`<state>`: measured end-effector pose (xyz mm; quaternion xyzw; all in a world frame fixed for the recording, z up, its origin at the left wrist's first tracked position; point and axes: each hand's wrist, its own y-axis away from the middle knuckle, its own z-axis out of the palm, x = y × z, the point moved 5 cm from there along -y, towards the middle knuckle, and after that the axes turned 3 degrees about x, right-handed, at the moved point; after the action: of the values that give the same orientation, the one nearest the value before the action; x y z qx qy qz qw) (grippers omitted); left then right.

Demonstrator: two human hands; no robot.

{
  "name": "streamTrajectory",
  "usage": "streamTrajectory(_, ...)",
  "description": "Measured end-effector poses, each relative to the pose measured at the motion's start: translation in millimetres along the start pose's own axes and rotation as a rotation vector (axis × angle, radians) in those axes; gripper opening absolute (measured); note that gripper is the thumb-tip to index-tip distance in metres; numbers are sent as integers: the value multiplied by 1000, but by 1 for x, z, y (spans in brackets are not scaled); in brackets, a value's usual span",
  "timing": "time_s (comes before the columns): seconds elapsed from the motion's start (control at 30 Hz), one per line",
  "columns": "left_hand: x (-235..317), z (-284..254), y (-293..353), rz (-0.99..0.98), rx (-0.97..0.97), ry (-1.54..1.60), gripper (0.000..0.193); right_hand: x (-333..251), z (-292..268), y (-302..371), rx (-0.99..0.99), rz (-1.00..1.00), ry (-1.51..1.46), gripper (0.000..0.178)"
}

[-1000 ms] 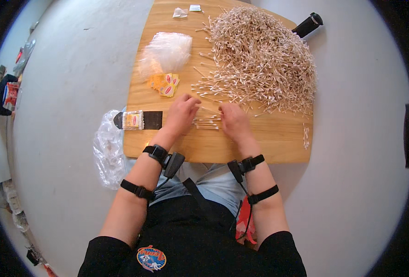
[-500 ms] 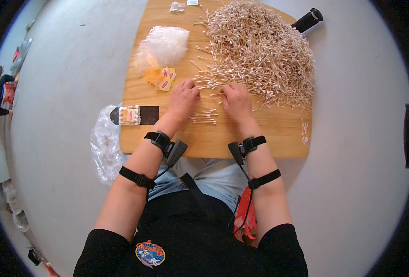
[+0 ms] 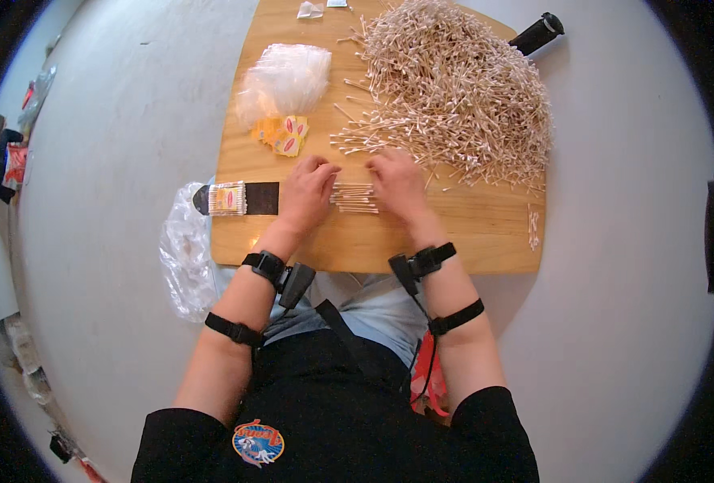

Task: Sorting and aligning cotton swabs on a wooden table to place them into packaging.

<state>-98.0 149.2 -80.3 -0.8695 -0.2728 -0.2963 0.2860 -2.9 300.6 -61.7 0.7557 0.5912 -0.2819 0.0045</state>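
A small row of cotton swabs [image 3: 354, 198] lies side by side on the wooden table, between my two hands. My left hand [image 3: 309, 191] is at the row's left end, fingers curled and thumb and fingertips drawn together. Facing it at the right end, my right hand [image 3: 399, 185] is closed in a similar pinch. Whatever either pinch holds is too small to make out. Just beyond the hands, loose swabs spread from a large heap of cotton swabs [image 3: 462, 88].
Clear plastic bags [image 3: 286, 79] and yellow printed cards [image 3: 283, 135] lie at the left. Near the left edge, a packed bundle of swabs [image 3: 227, 198] rests on a dark strip [image 3: 262, 198]. A black cylinder [image 3: 536, 34] juts past the far right edge. Some swabs [image 3: 532, 227] lie at right.
Both hands have drawn back toward me from the edge of the heap, to the row of swabs. The swab seen at my right fingertips earlier can no longer be made out there.
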Motion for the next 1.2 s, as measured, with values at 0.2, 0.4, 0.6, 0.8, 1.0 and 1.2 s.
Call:
streamTrajectory(0.2,13,15,10,91,32,-70,10,29,-29,7,-16,-1,133,7)
streamTrajectory(0.4,17,15,14,105,39,9,8,32,-29,10,14,-105,135,7)
streamTrajectory(0.6,7,14,17,19,146,115,14,24,-22,5,-17,-28,68,9)
streamTrajectory(0.8,5,13,18,18,186,119,16,16,-15,4,-13,12,140,14)
streamTrajectory(1.0,4,12,16,-24,201,145,15,27,-16,3,-31,8,112,13)
streamTrajectory(1.2,0,13,17,-37,215,163,15,27,-18,-5,-59,27,119,16)
